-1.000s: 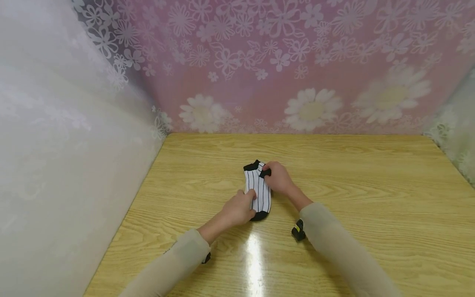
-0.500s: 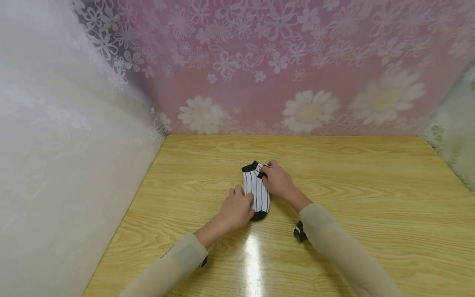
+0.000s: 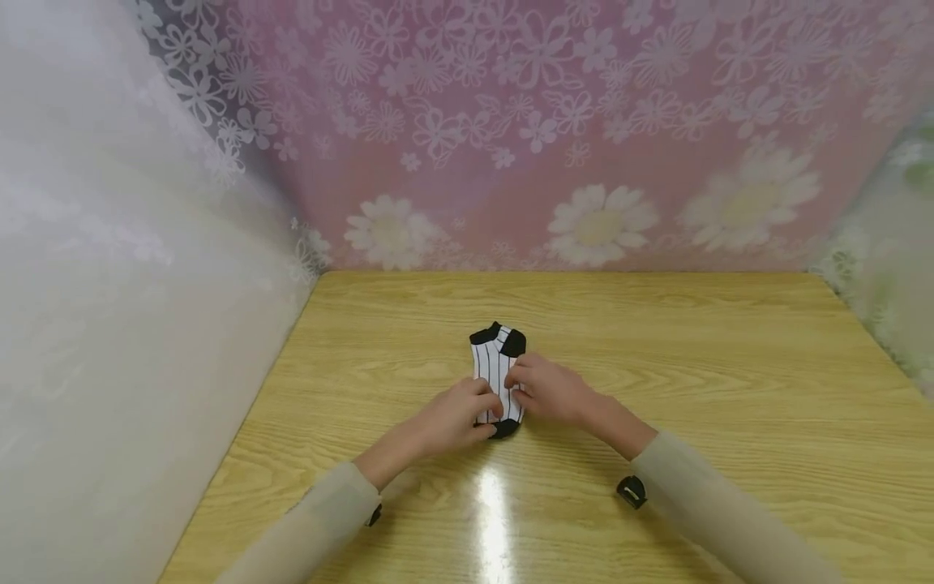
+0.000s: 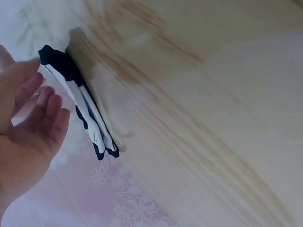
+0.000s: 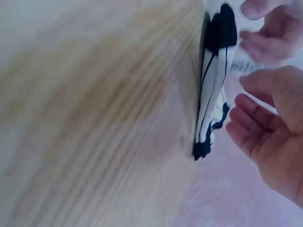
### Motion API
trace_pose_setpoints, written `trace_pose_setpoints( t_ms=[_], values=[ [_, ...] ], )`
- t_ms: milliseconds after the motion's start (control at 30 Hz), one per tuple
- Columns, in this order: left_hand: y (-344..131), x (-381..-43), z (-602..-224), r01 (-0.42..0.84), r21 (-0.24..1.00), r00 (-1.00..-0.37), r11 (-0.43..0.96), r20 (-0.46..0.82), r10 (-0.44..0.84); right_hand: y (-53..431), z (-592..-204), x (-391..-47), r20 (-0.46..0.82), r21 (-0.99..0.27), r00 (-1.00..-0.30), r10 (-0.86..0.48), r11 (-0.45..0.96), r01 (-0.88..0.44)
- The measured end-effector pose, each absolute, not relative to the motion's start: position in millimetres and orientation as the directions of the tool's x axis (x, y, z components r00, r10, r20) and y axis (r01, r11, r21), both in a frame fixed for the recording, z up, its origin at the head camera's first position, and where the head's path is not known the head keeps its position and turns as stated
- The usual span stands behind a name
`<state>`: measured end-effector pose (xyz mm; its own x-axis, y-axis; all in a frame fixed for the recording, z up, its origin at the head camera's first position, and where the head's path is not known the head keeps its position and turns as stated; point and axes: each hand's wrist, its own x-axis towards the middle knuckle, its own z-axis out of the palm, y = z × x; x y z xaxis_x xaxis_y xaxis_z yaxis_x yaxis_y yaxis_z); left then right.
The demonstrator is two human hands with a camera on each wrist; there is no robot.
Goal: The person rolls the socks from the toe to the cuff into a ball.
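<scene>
A stacked pair of ankle socks (image 3: 494,371), white with thin black stripes and black toes, heels and cuffs, lies flat mid-table, toes towards me. My left hand (image 3: 454,412) is at the lower left edge, fingers loosely bent over it. In the left wrist view its thumb tip is right at the black toe of the socks (image 4: 90,108). My right hand (image 3: 558,392) reaches over the right edge below the heel, fingers loosely bent. The right wrist view shows this right hand (image 5: 280,124) beside the socks (image 5: 213,85), with nothing gripped.
The wood-grain table (image 3: 693,357) reaches back to a pink flowered backdrop (image 3: 467,195). A pale wall (image 3: 146,349) stands along the left. Small black devices show under both sleeves, one at the right wrist (image 3: 631,491).
My right hand has let go of the black heel and moved down towards me along the right edge. My left hand has shifted slightly towards the toe. The socks stay about in place.
</scene>
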<state>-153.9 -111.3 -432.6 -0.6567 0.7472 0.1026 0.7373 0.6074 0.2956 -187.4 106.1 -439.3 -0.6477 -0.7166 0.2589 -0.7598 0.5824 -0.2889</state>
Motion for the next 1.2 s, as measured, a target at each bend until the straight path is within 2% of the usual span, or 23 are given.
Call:
trace_pose_setpoints(
  t_ms=[167,267,467,700,900,1033,1200],
  values=[
    [-112.9,-153.1,-436.3,0.767,0.232,-0.620,0.599,0.027,0.784,109.8,-438.8,-167.7,0.289,-0.236,-0.504,-0.814,0.450,-0.861],
    [-113.1,-152.9,-441.4,0.779,0.213,-0.608,0.590,0.023,0.794,108.5,-439.0,-159.7,0.257,-0.221,-0.463,-0.848,0.415,-0.882],
    [-111.3,-155.6,-447.9,0.787,0.228,-0.601,0.574,0.071,0.796,107.1,-443.2,-154.0,0.199,-0.186,-0.481,-0.854,0.448,-0.874],
    [-108.6,-158.7,-447.0,0.776,0.257,-0.614,0.575,0.104,0.782,107.6,-453.1,-153.3,0.286,-0.105,-0.467,-0.837,0.457,-0.883],
    [-107.6,-159.8,-448.5,0.742,0.324,-0.652,0.587,0.141,0.745,104.8,-455.7,-155.1,0.249,-0.192,-0.560,-0.790,0.527,-0.828],
    [-108.6,-160.9,-448.5,0.758,0.313,-0.637,0.572,0.170,0.752,103.9,-455.1,-159.2,0.194,-0.342,-0.645,-0.739,0.565,-0.751],
    [-107.6,-157.6,-445.1,0.756,0.229,-0.645,0.613,0.105,0.757,101.8,-454.8,-168.6,0.077,-0.557,-0.739,-0.669,0.586,-0.588]
  ],
)
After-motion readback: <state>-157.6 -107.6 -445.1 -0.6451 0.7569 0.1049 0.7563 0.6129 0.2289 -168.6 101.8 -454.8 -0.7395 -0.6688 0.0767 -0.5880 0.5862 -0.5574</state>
